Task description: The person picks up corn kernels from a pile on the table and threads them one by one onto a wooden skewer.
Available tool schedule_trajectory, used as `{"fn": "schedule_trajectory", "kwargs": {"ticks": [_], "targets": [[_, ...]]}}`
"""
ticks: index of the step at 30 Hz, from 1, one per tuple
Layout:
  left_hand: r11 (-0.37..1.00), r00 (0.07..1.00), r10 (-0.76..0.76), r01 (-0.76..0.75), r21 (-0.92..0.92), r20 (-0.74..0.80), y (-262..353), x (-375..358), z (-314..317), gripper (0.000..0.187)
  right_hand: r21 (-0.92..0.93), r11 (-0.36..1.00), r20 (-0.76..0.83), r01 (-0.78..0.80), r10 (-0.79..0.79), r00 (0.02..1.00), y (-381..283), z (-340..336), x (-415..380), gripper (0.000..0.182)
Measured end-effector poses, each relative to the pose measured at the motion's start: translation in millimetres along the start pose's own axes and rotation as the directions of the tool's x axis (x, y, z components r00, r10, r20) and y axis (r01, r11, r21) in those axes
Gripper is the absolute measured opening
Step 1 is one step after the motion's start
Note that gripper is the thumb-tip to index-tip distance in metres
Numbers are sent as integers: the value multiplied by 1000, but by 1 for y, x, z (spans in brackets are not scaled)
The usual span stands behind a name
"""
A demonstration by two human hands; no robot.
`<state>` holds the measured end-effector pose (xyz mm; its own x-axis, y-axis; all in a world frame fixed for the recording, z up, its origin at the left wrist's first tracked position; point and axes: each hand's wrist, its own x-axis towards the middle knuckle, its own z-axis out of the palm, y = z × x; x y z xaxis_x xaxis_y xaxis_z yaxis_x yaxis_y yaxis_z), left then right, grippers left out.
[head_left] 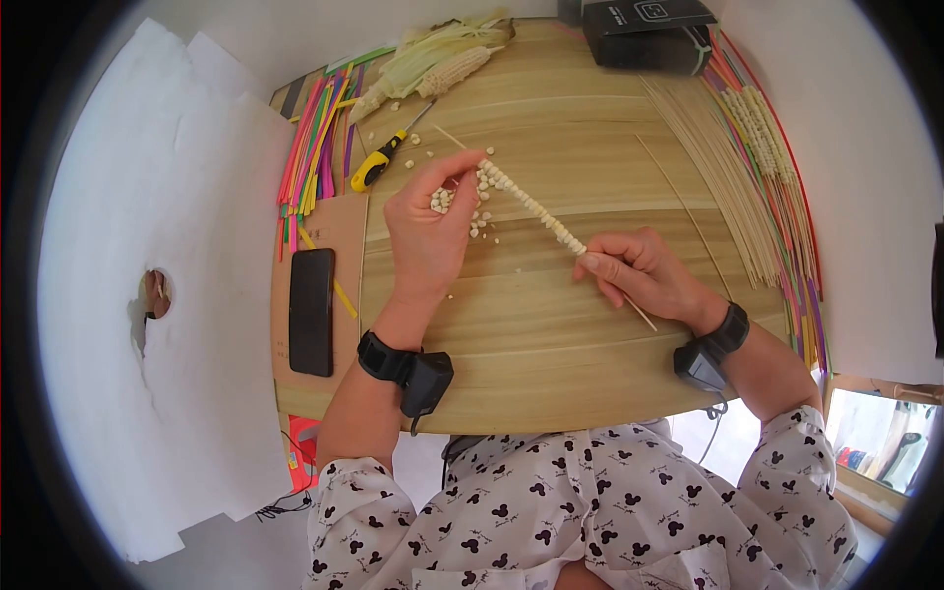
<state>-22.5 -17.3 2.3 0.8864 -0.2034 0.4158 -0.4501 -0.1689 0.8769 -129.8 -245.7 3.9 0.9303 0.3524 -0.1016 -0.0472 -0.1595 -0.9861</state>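
Note:
A thin wooden skewer strung with pale corn kernels (534, 206) slants across the middle of the wooden table (492, 339). My left hand (433, 221) pinches the upper end of the kernel row, with bare skewer sticking out beyond the fingertips. Around the lower end of the row, my right hand (644, 272) is closed on the skewer, whose bare tip shows below the fingers. Loose kernels (482, 208) lie on the table beside and partly behind my left hand.
Corn cobs with husks (423, 69), a yellow-black screwdriver (378, 163) and coloured sticks (320, 147) lie at back left. A black phone (312, 313) rests on cardboard (339, 226). Bare skewers (713, 167), filled skewers (762, 133) and a black box (649, 37) are at right.

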Motion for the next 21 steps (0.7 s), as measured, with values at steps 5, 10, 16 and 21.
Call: {"fn": "schedule_trajectory", "kwargs": {"ticks": [5, 10, 16, 21], "targets": [[999, 999, 13, -11, 41, -38, -1, 5, -4, 19, 10, 1000, 2, -20, 20, 1000, -1, -1, 1, 26], [980, 998, -28, 38, 194, -53, 2, 18, -25, 12, 39, 999, -52, -33, 35, 998, 4, 2, 1, 27], [951, 932, -243, 174, 256, 269, -8, 18, -40, 10, 33, 999, -51, -23, 25, 998, 8, 2, 2, 27], [932, 904, -163, 10, 362, 396, -2, 17, -38, 11, 22, 1000, -60, -18, 20, 998, 8, 3, 2, 27]]}}
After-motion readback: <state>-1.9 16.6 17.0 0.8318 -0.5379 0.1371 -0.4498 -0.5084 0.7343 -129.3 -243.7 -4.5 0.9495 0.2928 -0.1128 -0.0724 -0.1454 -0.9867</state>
